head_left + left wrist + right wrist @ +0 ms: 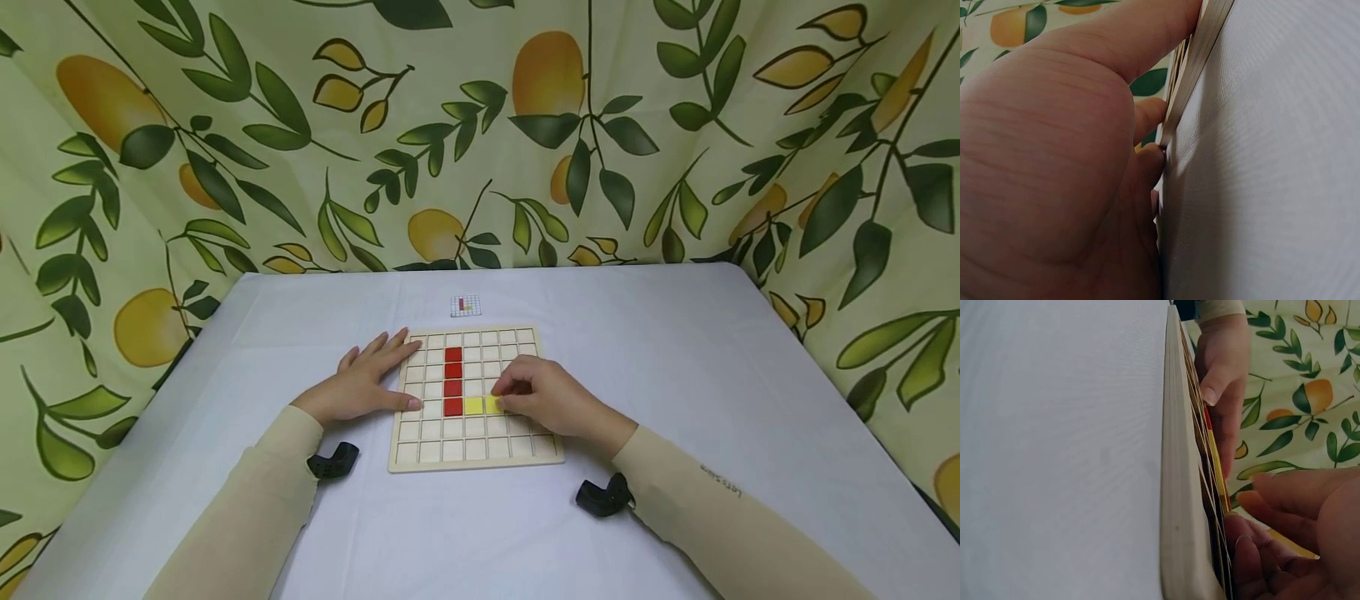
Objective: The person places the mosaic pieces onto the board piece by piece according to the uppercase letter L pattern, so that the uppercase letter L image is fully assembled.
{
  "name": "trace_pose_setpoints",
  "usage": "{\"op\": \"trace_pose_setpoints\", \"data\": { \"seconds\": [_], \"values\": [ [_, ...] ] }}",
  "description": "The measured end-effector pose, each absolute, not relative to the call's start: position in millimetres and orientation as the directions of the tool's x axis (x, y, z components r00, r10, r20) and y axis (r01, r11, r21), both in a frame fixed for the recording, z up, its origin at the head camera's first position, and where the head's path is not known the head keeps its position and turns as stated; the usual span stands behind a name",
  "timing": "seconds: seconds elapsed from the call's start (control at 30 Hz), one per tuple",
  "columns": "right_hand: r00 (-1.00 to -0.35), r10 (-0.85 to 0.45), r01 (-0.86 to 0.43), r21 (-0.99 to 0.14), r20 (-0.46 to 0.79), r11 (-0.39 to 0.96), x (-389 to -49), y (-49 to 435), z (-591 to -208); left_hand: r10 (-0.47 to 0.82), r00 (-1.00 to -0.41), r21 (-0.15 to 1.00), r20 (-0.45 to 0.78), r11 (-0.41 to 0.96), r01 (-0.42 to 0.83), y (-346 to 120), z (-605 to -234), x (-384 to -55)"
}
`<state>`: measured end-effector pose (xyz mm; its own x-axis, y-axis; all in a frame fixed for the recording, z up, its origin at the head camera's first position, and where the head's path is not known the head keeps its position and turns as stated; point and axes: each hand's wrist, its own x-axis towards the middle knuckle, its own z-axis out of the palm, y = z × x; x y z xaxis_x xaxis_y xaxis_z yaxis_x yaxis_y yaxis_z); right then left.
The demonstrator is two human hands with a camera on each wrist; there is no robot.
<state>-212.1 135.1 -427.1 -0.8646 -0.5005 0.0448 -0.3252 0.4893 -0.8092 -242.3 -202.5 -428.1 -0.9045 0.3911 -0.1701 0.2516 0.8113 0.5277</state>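
A square wooden grid board point(408, 461) lies flat on the table. One column holds several red square tiles point(453, 369) in a vertical line. Right of the lowest red tile sit two yellow tiles: a left one point(473, 406) and a right one point(492, 404). My right hand point(558, 398) pinches the right yellow tile with thumb and index finger, partly covering it; the other fingers point(1249, 557) are curled close over the board. My left hand point(358, 385) rests spread along the board's left edge, thumb point(409, 403) on the left cells.
Behind the board lies a small card point(465, 306) printed with a grid and coloured squares. White cloth covers the table point(712, 367). A fruit-patterned curtain point(480, 125) hangs at the back and sides. Black wrist devices point(333, 461) sit at both sleeves.
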Motion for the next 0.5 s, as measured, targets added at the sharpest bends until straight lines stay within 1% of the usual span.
{"op": "trace_pose_setpoints", "data": {
  "seconds": [0.1, 0.3, 0.37, 0.43, 0.5],
  "values": [
    [-0.864, -0.501, -0.33, -0.813, 0.055, 0.48, -212, 135, -426, 0.391, -0.904, 0.531, -0.172, 0.81, 0.249, -202, -428, -242],
    [-0.876, -0.48, -0.263, -0.871, 0.036, 0.416, -211, 139, -417, 0.392, -0.904, 0.537, -0.173, 0.806, 0.247, -203, -428, -243],
    [-0.884, -0.466, -0.256, -0.874, 0.039, 0.412, -214, 145, -413, 0.388, -0.904, 0.54, -0.18, 0.807, 0.239, -202, -427, -243],
    [-0.893, -0.448, -0.275, -0.852, 0.054, 0.445, -218, 153, -406, 0.38, -0.906, 0.54, -0.185, 0.81, 0.229, -201, -426, -245],
    [-0.895, -0.439, -0.318, -0.798, 0.075, 0.512, -224, 165, -400, 0.368, -0.911, 0.543, -0.188, 0.812, 0.216, -199, -423, -247]
  ]
}}
